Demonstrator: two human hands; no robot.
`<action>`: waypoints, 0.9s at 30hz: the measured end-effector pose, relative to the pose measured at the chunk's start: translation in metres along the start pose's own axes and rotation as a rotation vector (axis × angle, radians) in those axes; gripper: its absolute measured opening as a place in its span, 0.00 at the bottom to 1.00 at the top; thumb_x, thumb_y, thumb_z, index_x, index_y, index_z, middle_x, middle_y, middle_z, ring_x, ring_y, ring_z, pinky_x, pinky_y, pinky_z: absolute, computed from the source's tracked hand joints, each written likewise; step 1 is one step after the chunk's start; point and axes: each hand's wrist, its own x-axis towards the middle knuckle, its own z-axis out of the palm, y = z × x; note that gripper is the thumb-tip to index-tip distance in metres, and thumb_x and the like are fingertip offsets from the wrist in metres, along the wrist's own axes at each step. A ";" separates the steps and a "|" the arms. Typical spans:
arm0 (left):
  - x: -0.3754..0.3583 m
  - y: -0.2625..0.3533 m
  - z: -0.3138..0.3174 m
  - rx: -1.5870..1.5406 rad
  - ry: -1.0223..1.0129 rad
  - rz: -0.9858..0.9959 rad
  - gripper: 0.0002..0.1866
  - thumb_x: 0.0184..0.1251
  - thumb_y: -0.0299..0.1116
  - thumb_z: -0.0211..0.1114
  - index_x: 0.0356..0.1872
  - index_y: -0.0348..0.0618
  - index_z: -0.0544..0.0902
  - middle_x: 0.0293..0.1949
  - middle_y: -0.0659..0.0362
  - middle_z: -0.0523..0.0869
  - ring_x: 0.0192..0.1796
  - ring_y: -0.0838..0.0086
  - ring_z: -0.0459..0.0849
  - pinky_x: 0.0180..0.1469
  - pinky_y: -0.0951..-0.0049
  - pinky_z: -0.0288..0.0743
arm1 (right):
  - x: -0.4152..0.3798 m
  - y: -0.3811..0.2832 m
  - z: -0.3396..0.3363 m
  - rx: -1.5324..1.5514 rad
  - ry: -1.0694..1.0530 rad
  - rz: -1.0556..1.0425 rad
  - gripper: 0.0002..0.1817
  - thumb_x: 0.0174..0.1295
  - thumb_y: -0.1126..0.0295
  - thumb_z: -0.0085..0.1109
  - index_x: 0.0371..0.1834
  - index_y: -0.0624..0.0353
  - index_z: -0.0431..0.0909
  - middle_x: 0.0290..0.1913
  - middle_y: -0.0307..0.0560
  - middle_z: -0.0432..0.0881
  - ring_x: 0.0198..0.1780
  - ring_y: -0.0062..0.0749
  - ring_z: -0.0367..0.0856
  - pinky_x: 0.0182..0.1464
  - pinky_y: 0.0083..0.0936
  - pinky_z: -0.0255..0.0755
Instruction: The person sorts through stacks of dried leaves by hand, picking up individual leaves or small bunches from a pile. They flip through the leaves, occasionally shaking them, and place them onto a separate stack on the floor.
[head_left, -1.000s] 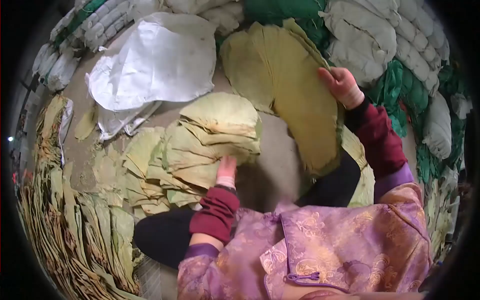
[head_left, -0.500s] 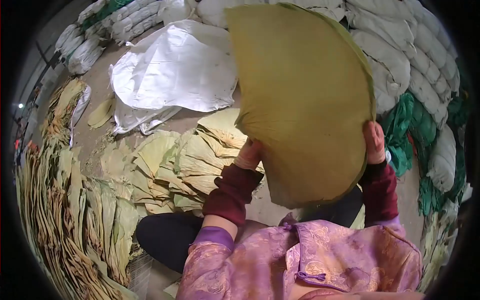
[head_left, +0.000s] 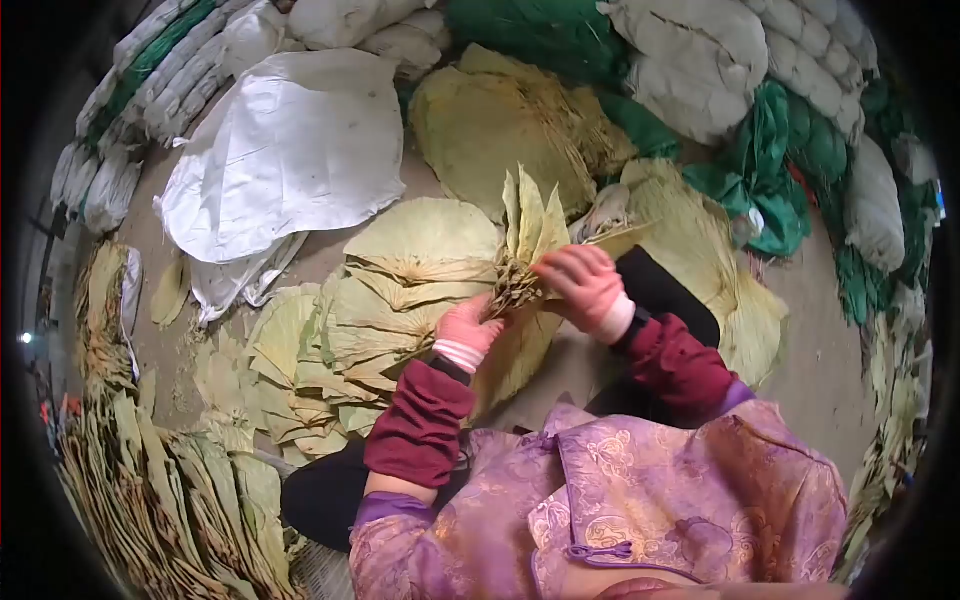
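Note:
A bundle of folded dried lotus leaves (head_left: 530,225) stands on edge between my hands, its crumpled, gathered part toward me. My left hand (head_left: 466,330), in a pink glove, is closed on the lower left side of the bundle. Also gloved in pink, my right hand (head_left: 588,288) grips its right side, with the fingers bent over the gathered edge. Left of the bundle, overlapping folded leaves (head_left: 420,235) lie in a fanned pile by my left hand. Another broad leaf (head_left: 515,365) shows beneath my hands.
Beyond my hands lies a stack of large leaves (head_left: 480,125), and more leaves (head_left: 680,230) lie at right. A white sack (head_left: 290,150) is spread on the floor. Long rows of leaves (head_left: 170,480) stand at left. White sacks (head_left: 690,60) and green netting (head_left: 765,190) line the back.
The broad leaf face that was held up toward me is now turned edge-on and lowered. Both hands have come closer together at the gathered part, and the view has shifted right.

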 end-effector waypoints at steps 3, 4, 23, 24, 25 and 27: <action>-0.011 -0.021 -0.006 0.119 0.052 -0.152 0.26 0.55 0.23 0.65 0.57 0.31 0.72 0.52 0.49 0.80 0.54 0.70 0.78 0.57 0.76 0.69 | -0.019 -0.003 0.055 0.054 -0.003 0.012 0.27 0.42 0.63 0.64 0.51 0.52 0.73 0.47 0.43 0.76 0.52 0.39 0.73 0.56 0.38 0.64; -0.014 -0.032 -0.010 0.068 0.022 -0.166 0.27 0.54 0.24 0.66 0.57 0.31 0.71 0.52 0.49 0.80 0.55 0.70 0.77 0.58 0.75 0.68 | -0.024 -0.006 0.066 0.043 0.005 0.010 0.28 0.39 0.62 0.66 0.49 0.51 0.74 0.46 0.42 0.76 0.51 0.39 0.73 0.55 0.38 0.65; -0.034 -0.066 -0.023 0.417 0.057 -0.116 0.23 0.70 0.45 0.53 0.50 0.31 0.75 0.36 0.50 0.84 0.39 0.68 0.82 0.45 0.72 0.74 | -0.046 0.001 0.110 0.443 -0.178 0.183 0.16 0.38 0.73 0.64 0.34 0.57 0.72 0.32 0.49 0.77 0.35 0.48 0.77 0.34 0.37 0.71; -0.034 -0.061 -0.022 0.419 0.054 -0.116 0.23 0.70 0.45 0.53 0.50 0.31 0.75 0.36 0.50 0.84 0.39 0.68 0.82 0.45 0.72 0.74 | -0.045 0.001 0.109 0.444 -0.176 0.185 0.16 0.38 0.73 0.64 0.34 0.57 0.72 0.32 0.49 0.77 0.35 0.48 0.77 0.34 0.37 0.71; -0.034 -0.055 -0.021 0.448 0.044 -0.109 0.22 0.70 0.44 0.53 0.49 0.31 0.76 0.37 0.52 0.84 0.40 0.69 0.81 0.46 0.73 0.74 | -0.042 0.000 0.107 0.441 -0.188 0.213 0.17 0.39 0.72 0.65 0.35 0.56 0.73 0.32 0.48 0.78 0.36 0.47 0.77 0.35 0.37 0.71; -0.033 -0.056 -0.021 0.481 0.032 -0.103 0.21 0.71 0.42 0.52 0.49 0.31 0.76 0.38 0.53 0.84 0.41 0.71 0.81 0.48 0.73 0.74 | -0.042 -0.001 0.107 0.441 -0.197 0.244 0.17 0.39 0.71 0.65 0.36 0.56 0.74 0.32 0.48 0.78 0.36 0.47 0.77 0.36 0.37 0.71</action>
